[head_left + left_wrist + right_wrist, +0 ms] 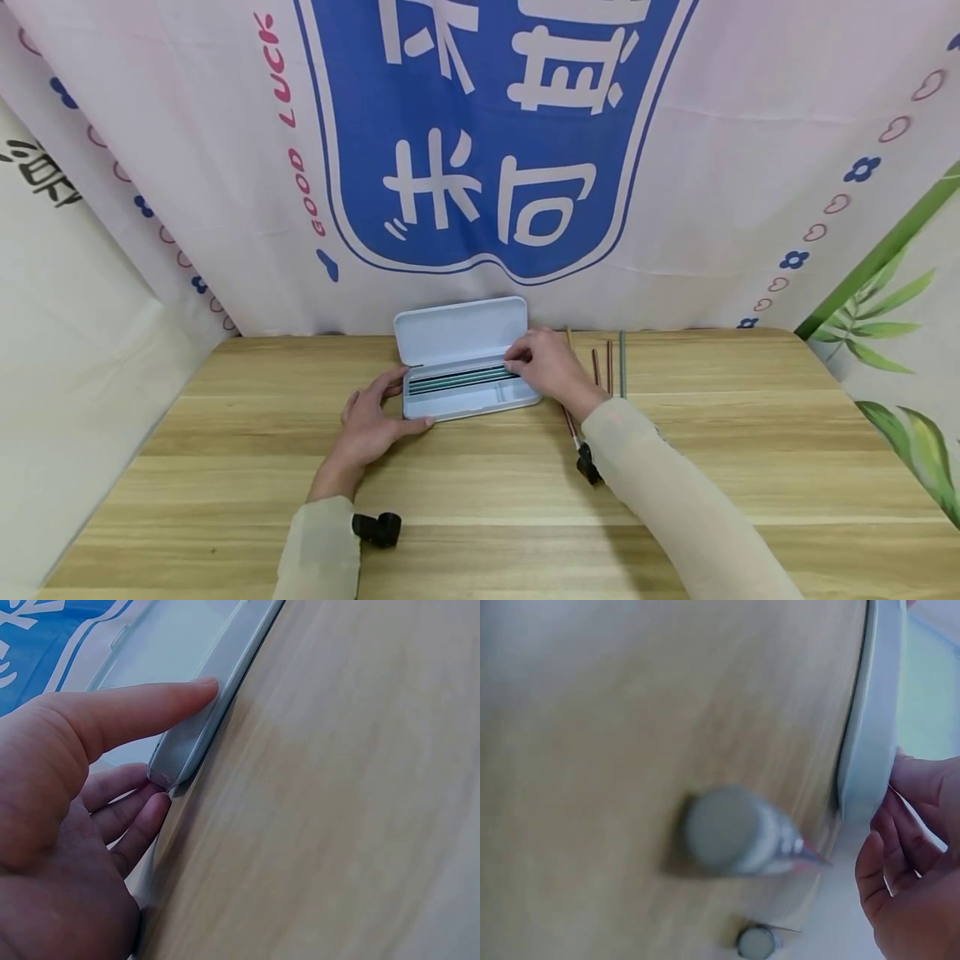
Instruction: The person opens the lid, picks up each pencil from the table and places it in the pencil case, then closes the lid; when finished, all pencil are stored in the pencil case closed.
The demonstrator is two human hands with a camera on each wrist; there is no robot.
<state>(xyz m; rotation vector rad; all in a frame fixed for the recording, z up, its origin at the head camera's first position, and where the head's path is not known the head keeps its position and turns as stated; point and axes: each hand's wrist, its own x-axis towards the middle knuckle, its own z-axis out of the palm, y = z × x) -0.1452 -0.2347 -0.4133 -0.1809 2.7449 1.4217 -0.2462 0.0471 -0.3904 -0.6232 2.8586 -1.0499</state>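
A pale blue pencil case lies with its lid raised at the back. Inside, several dark green pencils lie lengthwise behind a narrow front compartment. My left hand holds the case's left end, its thumb along the front rim and its other fingers at the end wall, as the left wrist view also shows. At the right end my right hand reaches over the rim, thumb and finger pinching at the ends of the pencils. Its fingertips are partly hidden by the case wall in the right wrist view.
Right of the case lie reddish-brown pencils and a grey-green pencil; another long stick runs partly under the right forearm. Blurred round ends show close to the right wrist. A printed curtain hangs behind the wooden table.
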